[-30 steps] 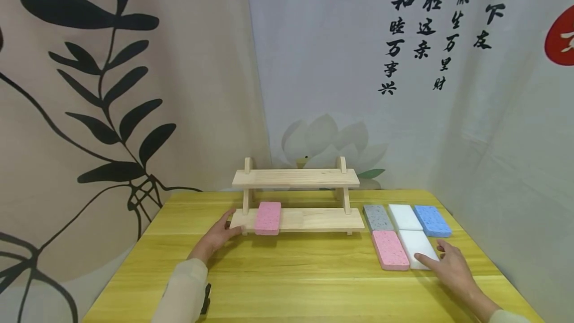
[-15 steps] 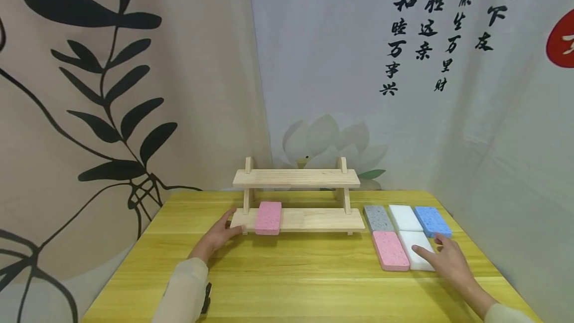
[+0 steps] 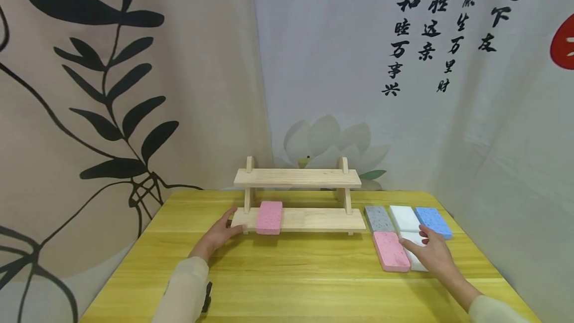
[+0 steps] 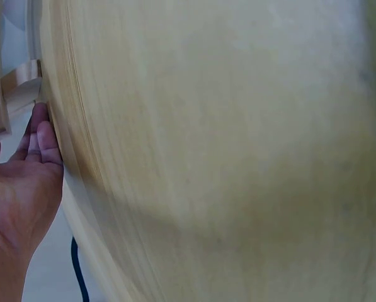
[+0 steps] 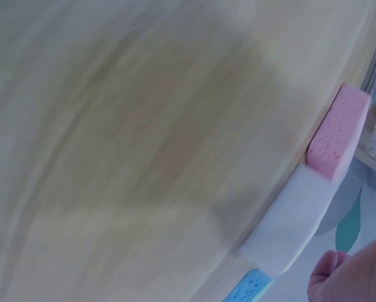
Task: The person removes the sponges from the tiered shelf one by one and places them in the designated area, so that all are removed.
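A two-tier wooden display rack (image 3: pixel 323 219) stands at the back of the table, with a pink sponge (image 3: pixel 269 217) lying on its lower shelf toward the left. My left hand (image 3: pixel 217 237) grips the left end of that shelf, thumb at the front and fingers farther back. At the right, my right hand (image 3: pixel 431 252) is over the near white sponge (image 3: pixel 417 264), thumb and fingers apart; contact is unclear. Beside it lies another pink sponge (image 3: pixel 391 251). Behind them are a grey sponge (image 3: pixel 378 219), a second white sponge (image 3: pixel 405 218) and a blue sponge (image 3: pixel 433 222).
The yellow wood-grain table (image 3: pixel 305 283) extends in front of the rack. A printed cloth backdrop (image 3: pixel 211 88) hangs right behind the table and along its right side. In the left wrist view, a dark cable (image 4: pixel 79 270) hangs beyond the table edge.
My right hand has moved left and a little forward, from the white sponge's right edge to over it. The left hand stays on the rack. The head view has shifted slightly.
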### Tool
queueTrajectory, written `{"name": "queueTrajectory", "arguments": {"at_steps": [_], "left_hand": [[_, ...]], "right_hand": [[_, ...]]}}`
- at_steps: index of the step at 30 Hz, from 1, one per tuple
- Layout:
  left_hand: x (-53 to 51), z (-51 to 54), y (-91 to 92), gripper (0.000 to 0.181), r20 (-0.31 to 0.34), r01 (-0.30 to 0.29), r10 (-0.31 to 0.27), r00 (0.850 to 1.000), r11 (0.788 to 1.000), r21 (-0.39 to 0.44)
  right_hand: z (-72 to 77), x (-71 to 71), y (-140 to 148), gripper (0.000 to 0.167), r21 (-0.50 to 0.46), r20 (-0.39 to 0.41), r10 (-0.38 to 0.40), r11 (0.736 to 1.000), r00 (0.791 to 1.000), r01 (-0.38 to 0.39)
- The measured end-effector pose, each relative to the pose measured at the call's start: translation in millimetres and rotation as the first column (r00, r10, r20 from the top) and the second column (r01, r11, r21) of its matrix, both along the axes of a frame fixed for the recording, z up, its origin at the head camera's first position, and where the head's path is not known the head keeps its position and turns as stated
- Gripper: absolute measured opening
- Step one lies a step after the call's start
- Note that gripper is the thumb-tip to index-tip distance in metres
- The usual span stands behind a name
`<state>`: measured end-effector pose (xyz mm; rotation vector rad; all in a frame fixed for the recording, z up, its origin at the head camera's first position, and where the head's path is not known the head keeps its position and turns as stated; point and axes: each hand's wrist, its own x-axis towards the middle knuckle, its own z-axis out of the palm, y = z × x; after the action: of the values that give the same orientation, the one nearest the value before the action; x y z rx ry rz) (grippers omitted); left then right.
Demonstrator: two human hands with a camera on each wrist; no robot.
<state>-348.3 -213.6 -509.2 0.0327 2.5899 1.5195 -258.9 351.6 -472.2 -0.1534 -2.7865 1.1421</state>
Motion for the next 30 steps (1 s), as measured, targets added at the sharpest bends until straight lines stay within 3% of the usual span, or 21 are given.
{"name": "queueTrajectory", "arguments": {"at_steps": [18, 30], "left_hand": [[1.9, 0.4, 1.1, 0.085, -0.005, 0.003, -0.003, 1.0, 1.0, 0.003], [4.5, 3.5, 1.8, 0.084, 0.002, 0.014, -0.014, 1.0, 0.999, 0.036]], "right_hand": [[9.4, -11.5, -53.5, 0.093, -0.14, -0.012, 0.06, 0.988, 0.998, -0.061], [10.7, -22.5, -93.1, 0.092, -0.182, -0.024, 0.091, 0.979, 0.996, -0.094]]}}
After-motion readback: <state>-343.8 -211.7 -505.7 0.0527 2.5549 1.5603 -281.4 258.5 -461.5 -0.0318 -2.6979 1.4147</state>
